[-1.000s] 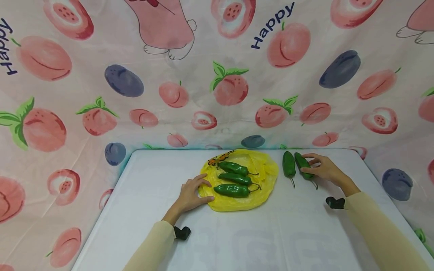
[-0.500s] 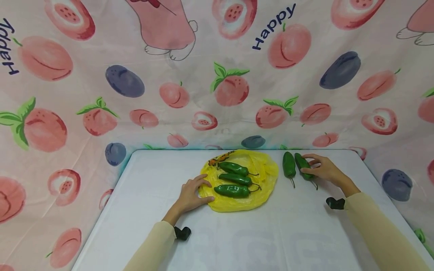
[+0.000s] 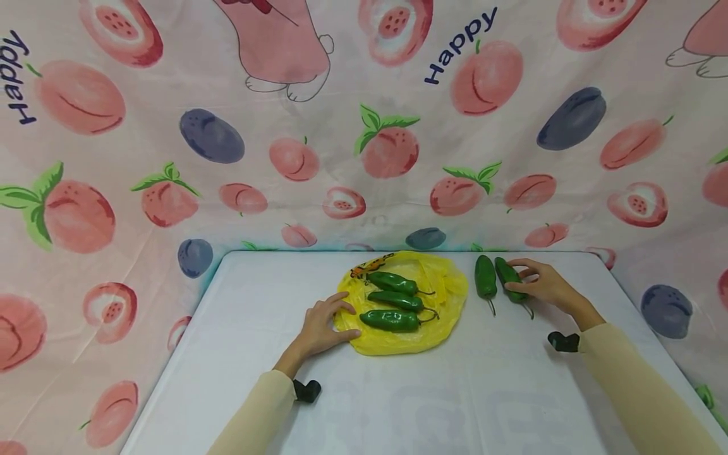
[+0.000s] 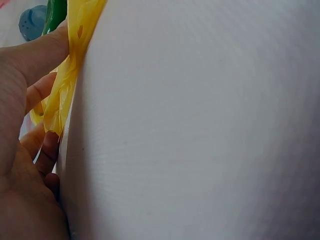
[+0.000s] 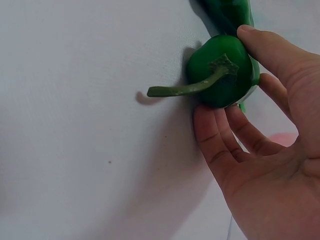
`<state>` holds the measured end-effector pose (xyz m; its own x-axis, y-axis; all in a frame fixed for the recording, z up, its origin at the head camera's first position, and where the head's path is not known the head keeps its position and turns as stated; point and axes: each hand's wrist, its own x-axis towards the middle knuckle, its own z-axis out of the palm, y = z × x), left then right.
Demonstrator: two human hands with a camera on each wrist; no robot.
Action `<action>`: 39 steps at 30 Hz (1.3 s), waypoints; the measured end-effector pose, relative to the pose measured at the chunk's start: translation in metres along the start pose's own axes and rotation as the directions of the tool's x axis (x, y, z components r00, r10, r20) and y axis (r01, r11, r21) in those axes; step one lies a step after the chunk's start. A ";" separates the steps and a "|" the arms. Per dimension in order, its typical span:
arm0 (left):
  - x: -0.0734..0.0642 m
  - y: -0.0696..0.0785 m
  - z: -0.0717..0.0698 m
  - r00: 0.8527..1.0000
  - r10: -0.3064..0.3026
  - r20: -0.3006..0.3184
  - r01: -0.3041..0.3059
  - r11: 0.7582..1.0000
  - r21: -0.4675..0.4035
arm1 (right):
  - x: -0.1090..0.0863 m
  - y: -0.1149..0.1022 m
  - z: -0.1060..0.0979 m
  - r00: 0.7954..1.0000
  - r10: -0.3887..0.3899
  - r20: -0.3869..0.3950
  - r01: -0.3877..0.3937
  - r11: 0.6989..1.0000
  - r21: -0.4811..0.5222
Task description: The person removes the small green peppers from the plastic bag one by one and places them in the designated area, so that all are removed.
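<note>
Three green chili peppers point(image 3: 390, 320) lie side by side on a flattened yellow plastic bag point(image 3: 398, 344), stems to the right. My left hand point(image 3: 320, 325) rests at the bag's left edge, thumb and fingers spread and touching the plastic point(image 4: 80, 45). To the right of the bag, two more peppers lie on the table, stems toward me. My right hand point(image 3: 543, 282) holds the outer pepper point(image 3: 507, 273) between thumb and fingers; its stem end point(image 5: 220, 75) faces the right wrist camera. The inner pepper point(image 3: 485, 277) lies just left of it, untouched.
The table point(image 3: 432, 404) has a white cover, and its back edge meets a hanging cloth point(image 3: 364, 126) printed with peaches. A black wrist device shows beside each cuff, the left one point(image 3: 307, 391) and the right one point(image 3: 564, 342).
</note>
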<state>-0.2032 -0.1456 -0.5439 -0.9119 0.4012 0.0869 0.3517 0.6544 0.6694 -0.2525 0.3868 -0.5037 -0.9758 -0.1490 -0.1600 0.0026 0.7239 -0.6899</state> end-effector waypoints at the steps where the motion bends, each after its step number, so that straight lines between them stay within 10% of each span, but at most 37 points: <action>1: 0.000 0.000 0.000 1.000 -0.004 0.004 0.004 1.000 0.001 | 0.000 -0.001 0.000 1.000 -0.002 0.002 0.002 1.000 0.001; 39: -0.002 0.001 -0.002 1.000 -0.019 0.011 0.019 1.000 -0.017 | -0.024 -0.047 -0.031 0.985 -0.073 0.154 0.104 0.973 -0.206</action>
<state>-0.2015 -0.1465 -0.5419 -0.9158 0.3962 0.0662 0.3308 0.6505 0.6837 -0.2361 0.3777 -0.4457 -0.9282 -0.3032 -0.2156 -0.1441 0.8274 -0.5428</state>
